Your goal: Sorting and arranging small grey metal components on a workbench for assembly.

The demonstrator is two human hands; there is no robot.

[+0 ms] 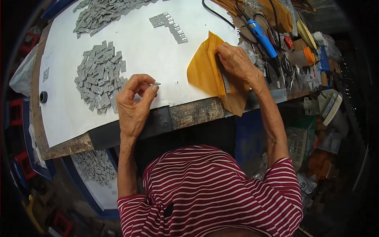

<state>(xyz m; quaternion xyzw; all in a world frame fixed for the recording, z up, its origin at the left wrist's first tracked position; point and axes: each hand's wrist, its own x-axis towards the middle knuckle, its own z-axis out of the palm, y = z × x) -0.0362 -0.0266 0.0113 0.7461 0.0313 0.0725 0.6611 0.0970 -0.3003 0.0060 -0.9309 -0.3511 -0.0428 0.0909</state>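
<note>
Head view: left hand (134, 104) pinches grey piece (156, 83).

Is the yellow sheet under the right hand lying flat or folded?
Folded: the yellow sheet shows a crease and overlapping layers under the right hand.

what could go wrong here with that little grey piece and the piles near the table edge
1. The left hand pinches the small grey piece only by its fingertips above the white sheet; a slip could drop it off the near table edge.
2. The pile of grey pieces lies just beside that hand, so a sweep of the wrist might scatter it.
3. The right hand presses on the yellow sheet, which overhangs the edge and could slide.
</note>
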